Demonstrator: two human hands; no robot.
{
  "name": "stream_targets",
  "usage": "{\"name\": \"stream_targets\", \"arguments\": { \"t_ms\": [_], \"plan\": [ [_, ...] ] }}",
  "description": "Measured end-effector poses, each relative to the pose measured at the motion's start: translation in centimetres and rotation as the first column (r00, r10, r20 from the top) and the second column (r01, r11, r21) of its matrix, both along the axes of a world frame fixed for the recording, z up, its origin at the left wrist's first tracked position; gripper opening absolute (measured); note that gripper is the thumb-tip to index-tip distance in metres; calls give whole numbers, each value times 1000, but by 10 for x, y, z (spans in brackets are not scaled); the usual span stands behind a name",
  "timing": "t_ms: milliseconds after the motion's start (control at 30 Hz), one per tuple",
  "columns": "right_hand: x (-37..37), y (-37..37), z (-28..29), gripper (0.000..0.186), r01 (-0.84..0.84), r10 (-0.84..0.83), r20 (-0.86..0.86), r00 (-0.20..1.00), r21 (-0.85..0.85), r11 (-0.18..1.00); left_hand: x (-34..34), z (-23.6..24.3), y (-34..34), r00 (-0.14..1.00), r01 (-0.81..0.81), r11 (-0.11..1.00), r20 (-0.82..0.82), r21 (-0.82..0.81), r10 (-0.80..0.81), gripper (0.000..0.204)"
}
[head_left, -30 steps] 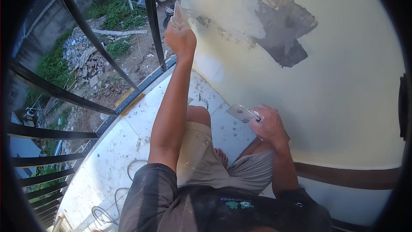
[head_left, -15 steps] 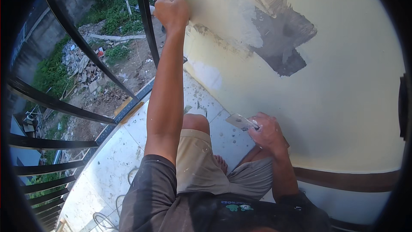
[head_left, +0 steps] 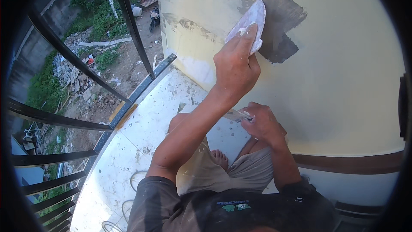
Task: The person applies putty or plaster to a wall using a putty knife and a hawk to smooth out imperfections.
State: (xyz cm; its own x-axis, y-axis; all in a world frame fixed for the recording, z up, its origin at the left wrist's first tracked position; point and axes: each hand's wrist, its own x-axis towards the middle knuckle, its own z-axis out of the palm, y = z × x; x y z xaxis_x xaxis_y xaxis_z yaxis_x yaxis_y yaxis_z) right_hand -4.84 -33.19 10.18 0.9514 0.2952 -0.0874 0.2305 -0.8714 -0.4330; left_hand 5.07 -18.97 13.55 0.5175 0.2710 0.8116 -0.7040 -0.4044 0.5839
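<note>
My left hand (head_left: 237, 69) grips a white, putty-smeared spreader (head_left: 253, 15) with a pointed end. It is raised against or just in front of the pale yellow wall (head_left: 343, 77); contact cannot be made out. Beside the spreader lies a rough dark grey patch (head_left: 286, 19), with a paler smoothed area to its left. Lower down, near my knees, my right hand (head_left: 267, 125) is closed round a putty knife (head_left: 234, 115). Its flat blade points left and is partly hidden behind my left forearm.
A black metal railing (head_left: 128, 30) runs along the left edge, with rubble (head_left: 73, 75) and greenery on the ground below. Splattered white floor tiles (head_left: 107, 159) lie under me, with a thin loose cable (head_left: 132, 182) on them. A brown band (head_left: 343, 162) borders the wall's base.
My left hand has swung from the wall's left edge rightward and down to the dark grey patch, bringing the spreader into full view. The right hand with the putty knife has shifted only slightly.
</note>
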Motion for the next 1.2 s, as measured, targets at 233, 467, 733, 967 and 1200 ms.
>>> {"name": "stream_targets", "arguments": {
  "t_ms": [233, 467, 733, 967, 1200],
  "plan": [
    [-2, 9, -10, 29, 13, -16, 66, 998, 50, 999, -47, -11, 9, 881, 394, 908, -221, -144, -418, 30],
    [-18, 29, 19, 22, -35, 33, 26, 999, 86, 996, -39, 2, 138, 589, 342, 600, -332, -724, -736, 20],
    [28, 56, 4, 19, 44, -39, -95, 995, 50, 998, -24, 54, 151, 189, 155, 161, -130, -975, -973, 38],
    [19, 70, 103, 21, -77, 116, -159, 980, 231, 970, -70, 204, 120, 200, -103, 49, -69, -993, -977, 51],
    [42, 97, 225, 22, -116, 205, -332, 921, 267, 957, -85, 430, 249, 788, 67, 349, -165, -935, -593, 56]
  ]
}}
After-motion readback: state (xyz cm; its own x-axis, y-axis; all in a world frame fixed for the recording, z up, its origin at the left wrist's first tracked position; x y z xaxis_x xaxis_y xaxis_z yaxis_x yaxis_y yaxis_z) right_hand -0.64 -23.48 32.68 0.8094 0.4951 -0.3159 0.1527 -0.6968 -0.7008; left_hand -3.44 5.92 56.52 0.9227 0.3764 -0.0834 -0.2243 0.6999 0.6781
